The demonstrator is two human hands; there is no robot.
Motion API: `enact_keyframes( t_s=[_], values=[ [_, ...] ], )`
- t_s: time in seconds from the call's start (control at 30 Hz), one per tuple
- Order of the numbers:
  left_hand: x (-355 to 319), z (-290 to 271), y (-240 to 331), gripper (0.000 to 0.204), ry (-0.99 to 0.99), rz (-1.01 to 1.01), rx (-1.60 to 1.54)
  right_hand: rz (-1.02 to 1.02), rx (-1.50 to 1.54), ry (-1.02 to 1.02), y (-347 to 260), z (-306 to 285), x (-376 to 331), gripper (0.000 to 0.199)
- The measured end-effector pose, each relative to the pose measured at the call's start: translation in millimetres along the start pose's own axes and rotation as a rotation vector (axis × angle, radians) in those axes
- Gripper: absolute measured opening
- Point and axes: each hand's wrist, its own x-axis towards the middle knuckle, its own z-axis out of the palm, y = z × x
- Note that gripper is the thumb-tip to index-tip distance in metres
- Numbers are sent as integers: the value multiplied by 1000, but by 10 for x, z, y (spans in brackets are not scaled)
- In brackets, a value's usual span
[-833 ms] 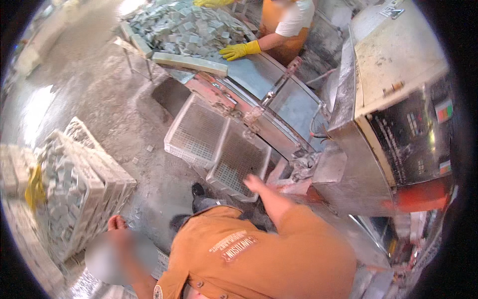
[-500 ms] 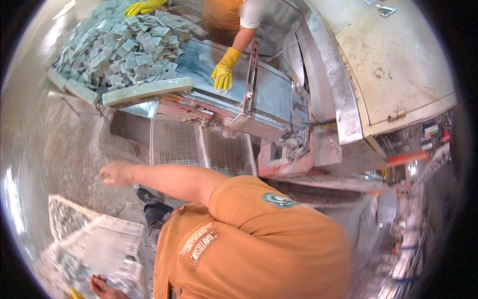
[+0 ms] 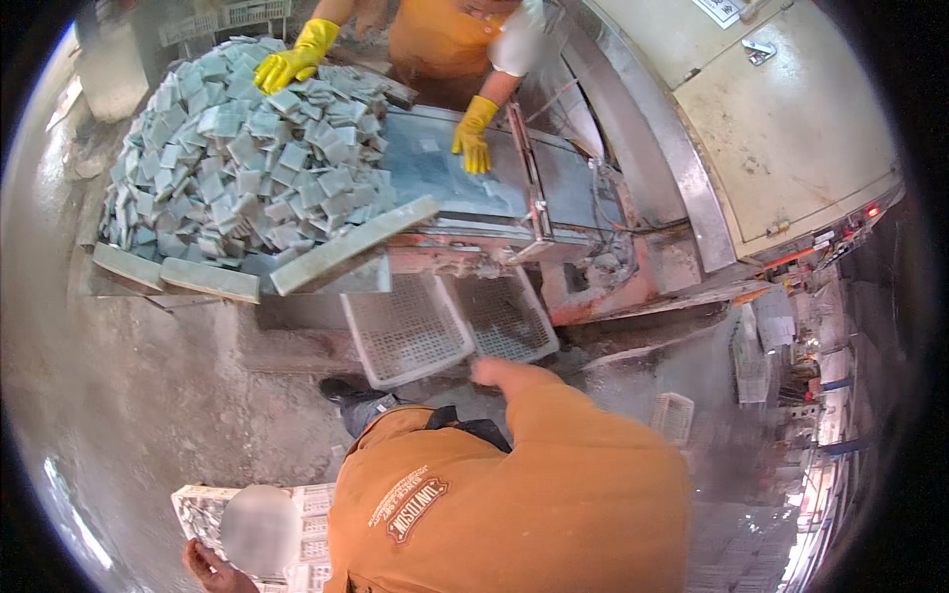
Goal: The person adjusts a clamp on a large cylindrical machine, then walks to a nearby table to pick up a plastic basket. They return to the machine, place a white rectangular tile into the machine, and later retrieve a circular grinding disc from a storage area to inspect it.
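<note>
While your right hand (image 3: 491, 372) hovers blurred, fingers unreadable, just above the white crates (image 3: 450, 326) under the tile heap (image 3: 237, 158), overhanging tiles could slide onto it.

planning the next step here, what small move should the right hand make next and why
Probably reach on forward and down to the rim of the nearer white mesh crate. The right hand hovers empty just short of it, blurred, while the left hand is low beside the crate of tiles. Both mesh crates look empty below the machine.
</note>
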Motion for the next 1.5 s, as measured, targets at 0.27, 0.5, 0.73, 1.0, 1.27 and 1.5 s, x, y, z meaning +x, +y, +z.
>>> enact_keyframes(
  t_s=[0.27, 0.5, 0.73, 1.0, 1.27, 1.5],
  values=[
    [275, 164, -727, 24, 27, 128, -82, -190, 483, 57, -1725, -629, -198, 42],
    [920, 388, -370, 33, -333, 312, -33, -284, 600, 67, -2205, 11, -604, 41],
    [1157, 887, -82, 29, -518, 465, -144, 360, 981, 396, -1048, 1080, -1383, 36],
    [326, 1757, 915, 15, -929, 387, -712, 549, 1239, 152, -337, 2261, -1890, 26],
    [-842, 2356, 1756, 9, -1286, -291, -904, 586, 1438, 174, 628, 2231, -1996, 26],
    [-1309, 3205, 3177, 19, -1359, 78, -672, 583, 1560, 500, 2048, 2193, -1816, 27]
  ],
)
